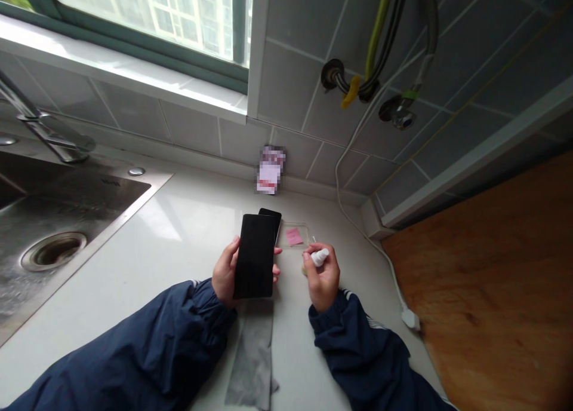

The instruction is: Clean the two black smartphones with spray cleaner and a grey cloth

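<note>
My left hand (226, 270) grips a black smartphone (255, 258) upright by its sides, its dark face turned toward me. Fingertips show along the phone's right edge. In my right hand (324, 279) is a small bottle with a white nozzle (320, 257); most of its body is hidden by my fingers. Behind the held phone, a second dark phone (271, 212) is partly covered. Beside that lies a clear phone case (302, 227) with a pink sticky note (294, 237) on or in it. Below the held phone, a grey cloth (253, 357) is spread on the white counter (179, 244).
A steel sink (120, 211) with a faucet (54, 136) is at left. Against the tiled wall stands a blurred-out, phone-shaped object (270, 170). A white cable (358, 220) with a plug (409, 318) runs down beside a wooden board (492, 267) at right. Pipes hang above.
</note>
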`<action>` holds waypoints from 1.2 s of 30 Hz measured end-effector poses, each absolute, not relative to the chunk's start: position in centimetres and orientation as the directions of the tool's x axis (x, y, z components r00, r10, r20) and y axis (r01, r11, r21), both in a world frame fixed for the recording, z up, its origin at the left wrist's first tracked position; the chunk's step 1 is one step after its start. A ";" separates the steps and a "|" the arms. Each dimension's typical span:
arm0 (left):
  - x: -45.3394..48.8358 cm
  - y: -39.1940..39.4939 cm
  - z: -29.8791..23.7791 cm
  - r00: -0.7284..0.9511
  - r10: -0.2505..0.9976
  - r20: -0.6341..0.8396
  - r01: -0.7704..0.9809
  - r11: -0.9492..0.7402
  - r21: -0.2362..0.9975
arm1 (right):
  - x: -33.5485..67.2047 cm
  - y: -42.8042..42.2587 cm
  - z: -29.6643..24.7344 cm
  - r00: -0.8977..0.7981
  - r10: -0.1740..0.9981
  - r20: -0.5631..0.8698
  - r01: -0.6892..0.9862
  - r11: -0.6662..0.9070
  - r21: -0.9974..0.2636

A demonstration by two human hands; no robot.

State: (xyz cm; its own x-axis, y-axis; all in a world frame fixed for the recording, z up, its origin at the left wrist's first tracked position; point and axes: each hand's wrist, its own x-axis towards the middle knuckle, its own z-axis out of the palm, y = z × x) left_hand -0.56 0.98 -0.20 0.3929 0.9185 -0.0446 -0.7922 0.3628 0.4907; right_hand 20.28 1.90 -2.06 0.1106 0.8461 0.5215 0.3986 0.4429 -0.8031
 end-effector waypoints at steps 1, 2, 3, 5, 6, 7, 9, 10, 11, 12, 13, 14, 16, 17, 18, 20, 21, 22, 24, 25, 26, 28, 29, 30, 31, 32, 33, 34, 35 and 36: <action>-0.6 1.0 -0.2 0.387 0.921 -0.045 -0.793 0.357 0.494 | 20.2 1.9 -2.1 0.122 0.843 0.523 0.390 0.444 -0.807; -0.6 1.0 -0.2 0.378 0.925 -0.048 -0.793 0.350 0.498 | 20.1 1.9 -2.1 0.138 0.840 0.525 0.383 0.444 -0.810; -0.6 1.1 -0.2 0.367 0.929 -0.053 -0.794 0.342 0.503 | 20.0 2.0 -2.1 0.152 0.836 0.527 0.377 0.444 -0.813; -0.7 1.2 -0.1 0.341 0.938 -0.065 -0.797 0.325 0.509 | 19.9 2.0 -2.0 0.156 0.829 0.536 0.374 0.453 -0.809; -0.7 1.2 0.0 0.329 0.941 -0.073 -0.798 0.319 0.511 | 19.9 2.0 -2.0 0.162 0.820 0.548 0.378 0.462 -0.803; -0.9 1.3 0.2 0.318 0.944 -0.083 -0.799 0.314 0.513 | 20.0 2.1 -1.8 0.174 0.806 0.566 0.385 0.473 -0.792; -1.1 1.5 0.5 0.291 0.951 -0.107 -0.802 0.303 0.514 | 20.5 2.0 -1.2 0.211 0.757 0.618 0.411 0.505 -0.759; -1.3 1.7 0.6 0.274 0.954 -0.119 -0.806 0.296 0.513 | 20.9 1.8 -0.7 0.228 0.719 0.657 0.436 0.528 -0.729; -1.4 1.8 0.7 0.259 0.957 -0.129 -0.810 0.288 0.511 | 21.3 1.6 -0.2 0.241 0.673 0.699 0.459 0.556 -0.693; -1.5 1.9 0.7 0.248 0.959 -0.136 -0.814 0.282 0.507 | 21.5 1.2 0.3 0.232 0.610 0.758 0.491 0.599 -0.632; -1.6 2.0 0.7 0.243 0.960 -0.138 -0.818 0.279 0.503 | 21.7 0.7 0.7 0.173 0.520 0.837 0.553 0.651 -0.519; -1.7 2.0 0.7 0.247 0.960 -0.133 -0.820 0.280 0.500 | 21.6 0.0 1.0 0.094 0.465 0.880 0.586 0.689 -0.426; -1.7 2.0 0.5 0.275 0.955 -0.110 -0.816 0.293 0.499 | 20.9 -1.3 1.2 -0.168 0.486 0.858 0.520 0.783 -0.342; -1.6 2.0 0.5 0.291 0.952 -0.097 -0.812 0.299 0.501 | 20.2 -1.9 1.0 -0.322 0.503 0.802 0.438 0.830 -0.346; -1.6 2.0 0.4 0.303 0.949 -0.089 -0.808 0.305 0.504 | 19.6 -2.4 0.7 -0.444 0.475 0.760 0.356 0.872 -0.337; -1.5 1.9 0.5 0.316 0.944 -0.095 -0.802 0.320 0.504 | 18.4 -3.0 0.1 -0.599 0.462 0.655 0.299 0.887 -0.352; -1.5 1.8 0.6 0.322 0.941 -0.107 -0.801 0.331 0.499 | 18.0 -3.1 -0.2 -0.630 0.473 0.616 0.312 0.880 -0.358; -1.5 1.8 0.6 0.328 0.937 -0.122 -0.800 0.344 0.492 | 17.8 -3.0 -0.4 -0.632 0.496 0.596 0.340 0.868 -0.362; -1.5 1.8 0.8 0.346 0.927 -0.143 -0.797 0.371 0.477 | 17.8 -2.6 -0.7 -0.588 0.555 0.589 0.414 0.832 -0.370; -1.5 1.8 0.9 0.353 0.924 -0.146 -0.796 0.378 0.472 | 17.9 -2.4 -0.8 -0.556 0.582 0.594 0.447 0.811 -0.376; -1.5 1.8 1.0 0.357 0.923 -0.145 -0.796 0.382 0.469 | 18.1 -2.2 -0.8 -0.530 0.604 0.595 0.474 0.793 -0.383; -1.5 1.8 1.0 0.358 0.923 -0.141 -0.797 0.381 0.469 | 18.4 -1.9 -0.8 -0.513 0.634 0.579 0.508 0.768 -0.390; -1.5 1.8 1.1 0.354 0.925 -0.141 -0.798 0.377 0.470 | 18.5 -1.8 -0.8 -0.519 0.640 0.566 0.517 0.763 -0.389; -1.5 1.8 1.1 0.347 0.927 -0.143 -0.799 0.372 0.472 | 18.5 -1.9 -0.8 -0.531 0.643 0.552 0.522 0.761 -0.384; -1.5 1.8 1.2 0.342 0.928 -0.148 -0.800 0.370 0.473 | 18.5 -1.9 -0.8 -0.546 0.642 0.539 0.525 0.763 -0.377; -1.5 1.8 1.2 0.339 0.928 -0.155 -0.799 0.371 0.474 | 18.5 -2.0 -0.8 -0.560 0.641 0.525 0.529 0.764 -0.369; -1.5 1.8 1.2 0.339 0.927 -0.162 -0.796 0.375 0.475 | 18.4 -2.1 -0.9 -0.571 0.641 0.513 0.535 0.764 -0.360; -1.5 1.7 1.3 0.345 0.923 -0.168 -0.792 0.382 0.476 | 18.2 -2.2 -0.9 -0.578 0.645 0.500 0.544 0.761 -0.353; -1.5 1.7 1.3 0.354 0.920 -0.170 -0.787 0.391 0.477 | 18.1 -2.3 -0.9 -0.581 0.652 0.488 0.557 0.755 -0.347; -1.6 1.7 1.3 0.369 0.914 -0.169 -0.781 0.403 0.477 | 18.0 -2.3 -1.0 -0.580 0.662 0.475 0.571 0.746 -0.343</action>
